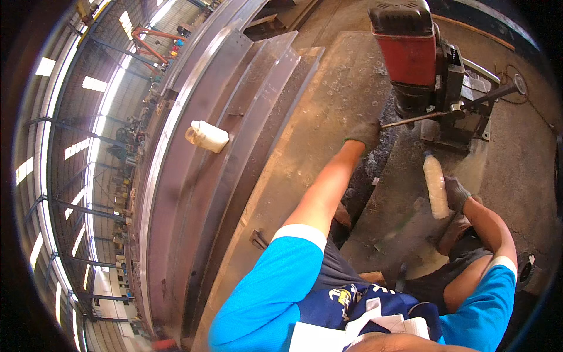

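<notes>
My gloved left hand [365, 134] is closed round the end of a long metal feed lever [413, 119]. The lever joins the side of an upright drilling machine [411, 61] with a red motor body and black top, which looks like a magnetic drill. Lower down on the right, my gloved right hand [456, 192] grips a clear plastic bottle [435, 185] of cloudy, whitish liquid. The bottle stands nearly upright, cap toward the drill, just below the machine's base. My right fingers are partly hidden behind it. The drill's cutting tip cannot be made out.
Long steel beams [193, 193] run along the left, with a whitish plastic jug [208, 136] on one. A flat steel plate [346, 76] lies by the drill. A dark cable [531, 102] trails over the floor at the right, where a round dark metal part [526, 271] also lies.
</notes>
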Motion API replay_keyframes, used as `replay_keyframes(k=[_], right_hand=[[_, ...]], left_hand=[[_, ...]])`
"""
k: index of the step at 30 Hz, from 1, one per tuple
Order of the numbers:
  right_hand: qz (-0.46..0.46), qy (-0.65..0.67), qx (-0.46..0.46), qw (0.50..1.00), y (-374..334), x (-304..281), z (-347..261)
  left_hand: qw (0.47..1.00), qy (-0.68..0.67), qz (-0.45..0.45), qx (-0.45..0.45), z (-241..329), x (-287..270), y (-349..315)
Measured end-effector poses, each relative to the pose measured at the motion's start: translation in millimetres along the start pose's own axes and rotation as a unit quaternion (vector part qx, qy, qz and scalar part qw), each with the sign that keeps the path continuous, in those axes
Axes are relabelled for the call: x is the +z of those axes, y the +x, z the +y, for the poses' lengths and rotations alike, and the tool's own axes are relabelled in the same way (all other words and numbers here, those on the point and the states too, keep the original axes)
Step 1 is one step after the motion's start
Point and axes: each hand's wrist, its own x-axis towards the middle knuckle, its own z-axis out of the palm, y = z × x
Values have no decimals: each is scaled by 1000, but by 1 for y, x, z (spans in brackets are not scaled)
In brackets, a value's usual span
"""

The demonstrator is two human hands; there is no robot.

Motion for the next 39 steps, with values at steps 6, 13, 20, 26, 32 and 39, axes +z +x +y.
replay_keyframes(k=[6, 13, 20, 26, 32, 39], right_hand=[[28, -164, -22, 986, -12, 1, -21], [18, -135, 31, 990, -6, -4, -20], [15, -122, 47, 991, -6, -4, -11], [11, -107, 48, 993, -7, -5, 0], [12, 167, 127, 978, 4, 4, -9], [29, 25, 85, 996, -7, 14, -17]], left_hand=[[999, -31, 0, -18, 7, -6, -4], [999, -38, -22, -25, 11, -16, -12], [1000, -22, -11, -9, 5, -3, -4], [1000, 10, -19, 16, 4, 1, -2], [1000, 14, -24, 2, 3, -1, -1], [999, -22, -24, -15, 8, -7, -6]])
